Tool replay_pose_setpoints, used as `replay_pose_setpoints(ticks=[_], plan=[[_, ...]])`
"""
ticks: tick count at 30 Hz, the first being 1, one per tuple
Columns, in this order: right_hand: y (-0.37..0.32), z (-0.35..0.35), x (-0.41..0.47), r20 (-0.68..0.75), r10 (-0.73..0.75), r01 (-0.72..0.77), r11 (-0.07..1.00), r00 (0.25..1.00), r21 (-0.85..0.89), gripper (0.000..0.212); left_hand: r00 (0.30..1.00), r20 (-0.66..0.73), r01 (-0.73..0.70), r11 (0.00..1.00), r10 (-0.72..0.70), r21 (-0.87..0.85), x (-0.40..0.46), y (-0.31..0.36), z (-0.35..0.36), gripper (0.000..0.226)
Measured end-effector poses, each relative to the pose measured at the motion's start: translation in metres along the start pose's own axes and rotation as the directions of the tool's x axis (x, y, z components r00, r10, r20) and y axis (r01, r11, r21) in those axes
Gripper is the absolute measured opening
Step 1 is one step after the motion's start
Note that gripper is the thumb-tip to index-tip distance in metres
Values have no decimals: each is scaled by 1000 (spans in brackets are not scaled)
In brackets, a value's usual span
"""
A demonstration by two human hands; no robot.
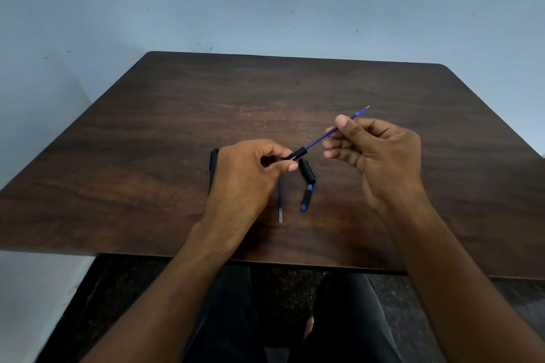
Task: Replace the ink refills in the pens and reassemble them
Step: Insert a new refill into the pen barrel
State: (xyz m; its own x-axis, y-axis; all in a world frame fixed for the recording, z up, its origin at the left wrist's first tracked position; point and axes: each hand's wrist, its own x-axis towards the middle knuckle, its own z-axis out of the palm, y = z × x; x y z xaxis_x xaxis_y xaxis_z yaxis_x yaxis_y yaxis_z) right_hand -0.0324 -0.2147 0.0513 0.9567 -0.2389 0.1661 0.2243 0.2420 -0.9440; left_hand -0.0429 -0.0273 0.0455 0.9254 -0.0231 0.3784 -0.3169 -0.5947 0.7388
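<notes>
My left hand (250,174) grips a black pen barrel (296,154) above the table. A blue ink refill (318,140) sticks out of the barrel's open end, slanting up to the right. My right hand (374,153) pinches that refill between thumb and fingers near its tip. On the table below lie a second refill (280,200), a black pen piece (307,171) and a small blue and black piece (305,198). Another black pen (213,160) lies behind my left hand, partly hidden by it.
The dark wooden table (147,186) stands against a pale blue wall (265,3). My legs in dark trousers (230,318) show under its near edge.
</notes>
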Motion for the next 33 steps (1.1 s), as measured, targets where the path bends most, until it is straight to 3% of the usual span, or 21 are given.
replay_pose_setpoints(ticks=[12,19,25,30,33], plan=[[-25,-25,17,-50,-53,50,998,997,-44,17,1000,5,-15,1000,15,11,2,0,5,20],[-29,-64,29,-71,83,-101,945,994,-310,18,1000,14,-17,1000,17,24,3,2,9,22],[-21,-81,25,-142,315,-336,739,939,-584,21,999,28,-33,999,33,12,1,10,13,20],[-19,-79,20,-201,262,-313,519,944,-796,13,997,63,-35,999,34,9,2,18,18,19],[-19,-75,20,-222,248,-316,455,943,-833,17,996,76,-38,999,38,4,2,19,21,20]])
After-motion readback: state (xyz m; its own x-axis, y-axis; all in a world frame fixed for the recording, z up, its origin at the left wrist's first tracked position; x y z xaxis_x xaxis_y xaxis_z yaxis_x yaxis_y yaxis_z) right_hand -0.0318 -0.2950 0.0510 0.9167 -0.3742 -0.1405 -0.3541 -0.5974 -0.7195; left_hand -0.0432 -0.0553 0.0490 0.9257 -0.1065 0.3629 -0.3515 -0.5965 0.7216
